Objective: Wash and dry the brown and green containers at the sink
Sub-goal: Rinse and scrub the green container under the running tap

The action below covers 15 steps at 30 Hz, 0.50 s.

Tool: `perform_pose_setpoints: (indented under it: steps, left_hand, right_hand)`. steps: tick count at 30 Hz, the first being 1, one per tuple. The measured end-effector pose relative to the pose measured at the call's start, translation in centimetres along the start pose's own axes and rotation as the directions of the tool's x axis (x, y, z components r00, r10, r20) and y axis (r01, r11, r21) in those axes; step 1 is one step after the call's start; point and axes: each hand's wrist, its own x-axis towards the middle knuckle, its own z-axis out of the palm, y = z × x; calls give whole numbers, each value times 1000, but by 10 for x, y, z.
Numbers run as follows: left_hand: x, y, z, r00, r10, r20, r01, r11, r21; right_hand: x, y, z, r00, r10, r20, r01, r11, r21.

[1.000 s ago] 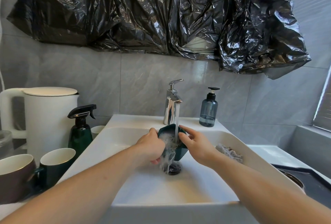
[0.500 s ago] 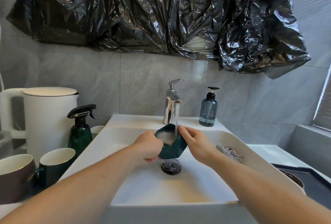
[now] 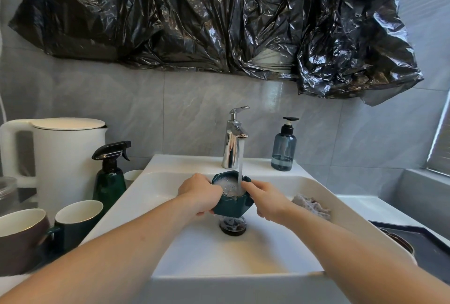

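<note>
So I've got both hands on the green container (image 3: pixel 231 204) right under the tap (image 3: pixel 233 140), held just above the drain (image 3: pixel 232 225) in the middle of the sink (image 3: pixel 243 255). My left hand (image 3: pixel 198 194) is wrapped around its left side, fingers curled under it, and my right hand (image 3: pixel 266 200) grips the right side with the thumb up on the rim. Water's running straight into it and it's full of foamy water. Right of the tap there's a blue soap bottle (image 3: pixel 284 146) on the sink ledge, and a rag (image 3: pixel 311 206) sits on the sink's right edge. Off to the left of the tap: a green spray bottle (image 3: pixel 109 177), a white kettle (image 3: pixel 63 157), a green mug (image 3: pixel 78 221) and a brown mug (image 3: pixel 22 238) on the table.
</note>
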Motion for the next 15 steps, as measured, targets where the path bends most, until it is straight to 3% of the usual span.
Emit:
perform_pose_setpoints:
  steps: [5, 15]
  left_hand:
    - [4, 1, -1, 978, 59, -198, -25, 985, 170]
    - [1, 2, -1, 994, 41, -105, -28, 992, 122]
  right_hand:
    - [-3, -3, 2, 990, 93, 105, -86, 994, -70]
    - [2, 1, 1, 976, 178, 129, -174, 984, -42]
